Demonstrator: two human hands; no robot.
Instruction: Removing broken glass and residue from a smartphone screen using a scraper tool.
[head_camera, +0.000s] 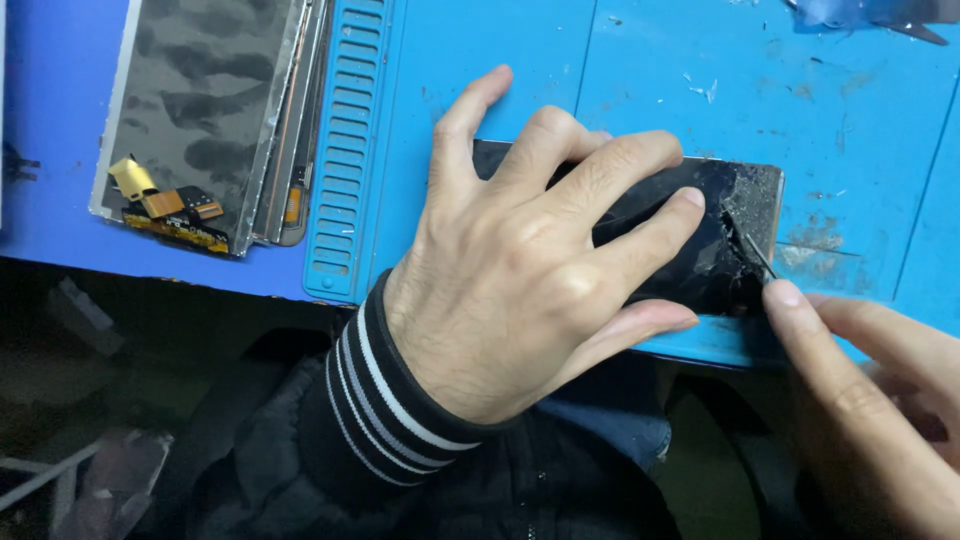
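Note:
A dark phone screen (705, 265) with shattered glass at its right end lies on the blue work mat (700, 80). My left hand (530, 260) presses flat on it, fingers spread, covering most of its left part. My right hand (870, 390) comes in from the lower right, pinching a thin metal pick (752, 248) whose tip digs into the cracked glass at the screen's right end.
A stack of removed display panels (210, 110) with flex cables lies at the upper left beside the mat's slotted edge (345, 150). Glass crumbs and scuff marks (815, 238) dot the mat right of the screen. Part of a tool (900, 20) shows at the top right.

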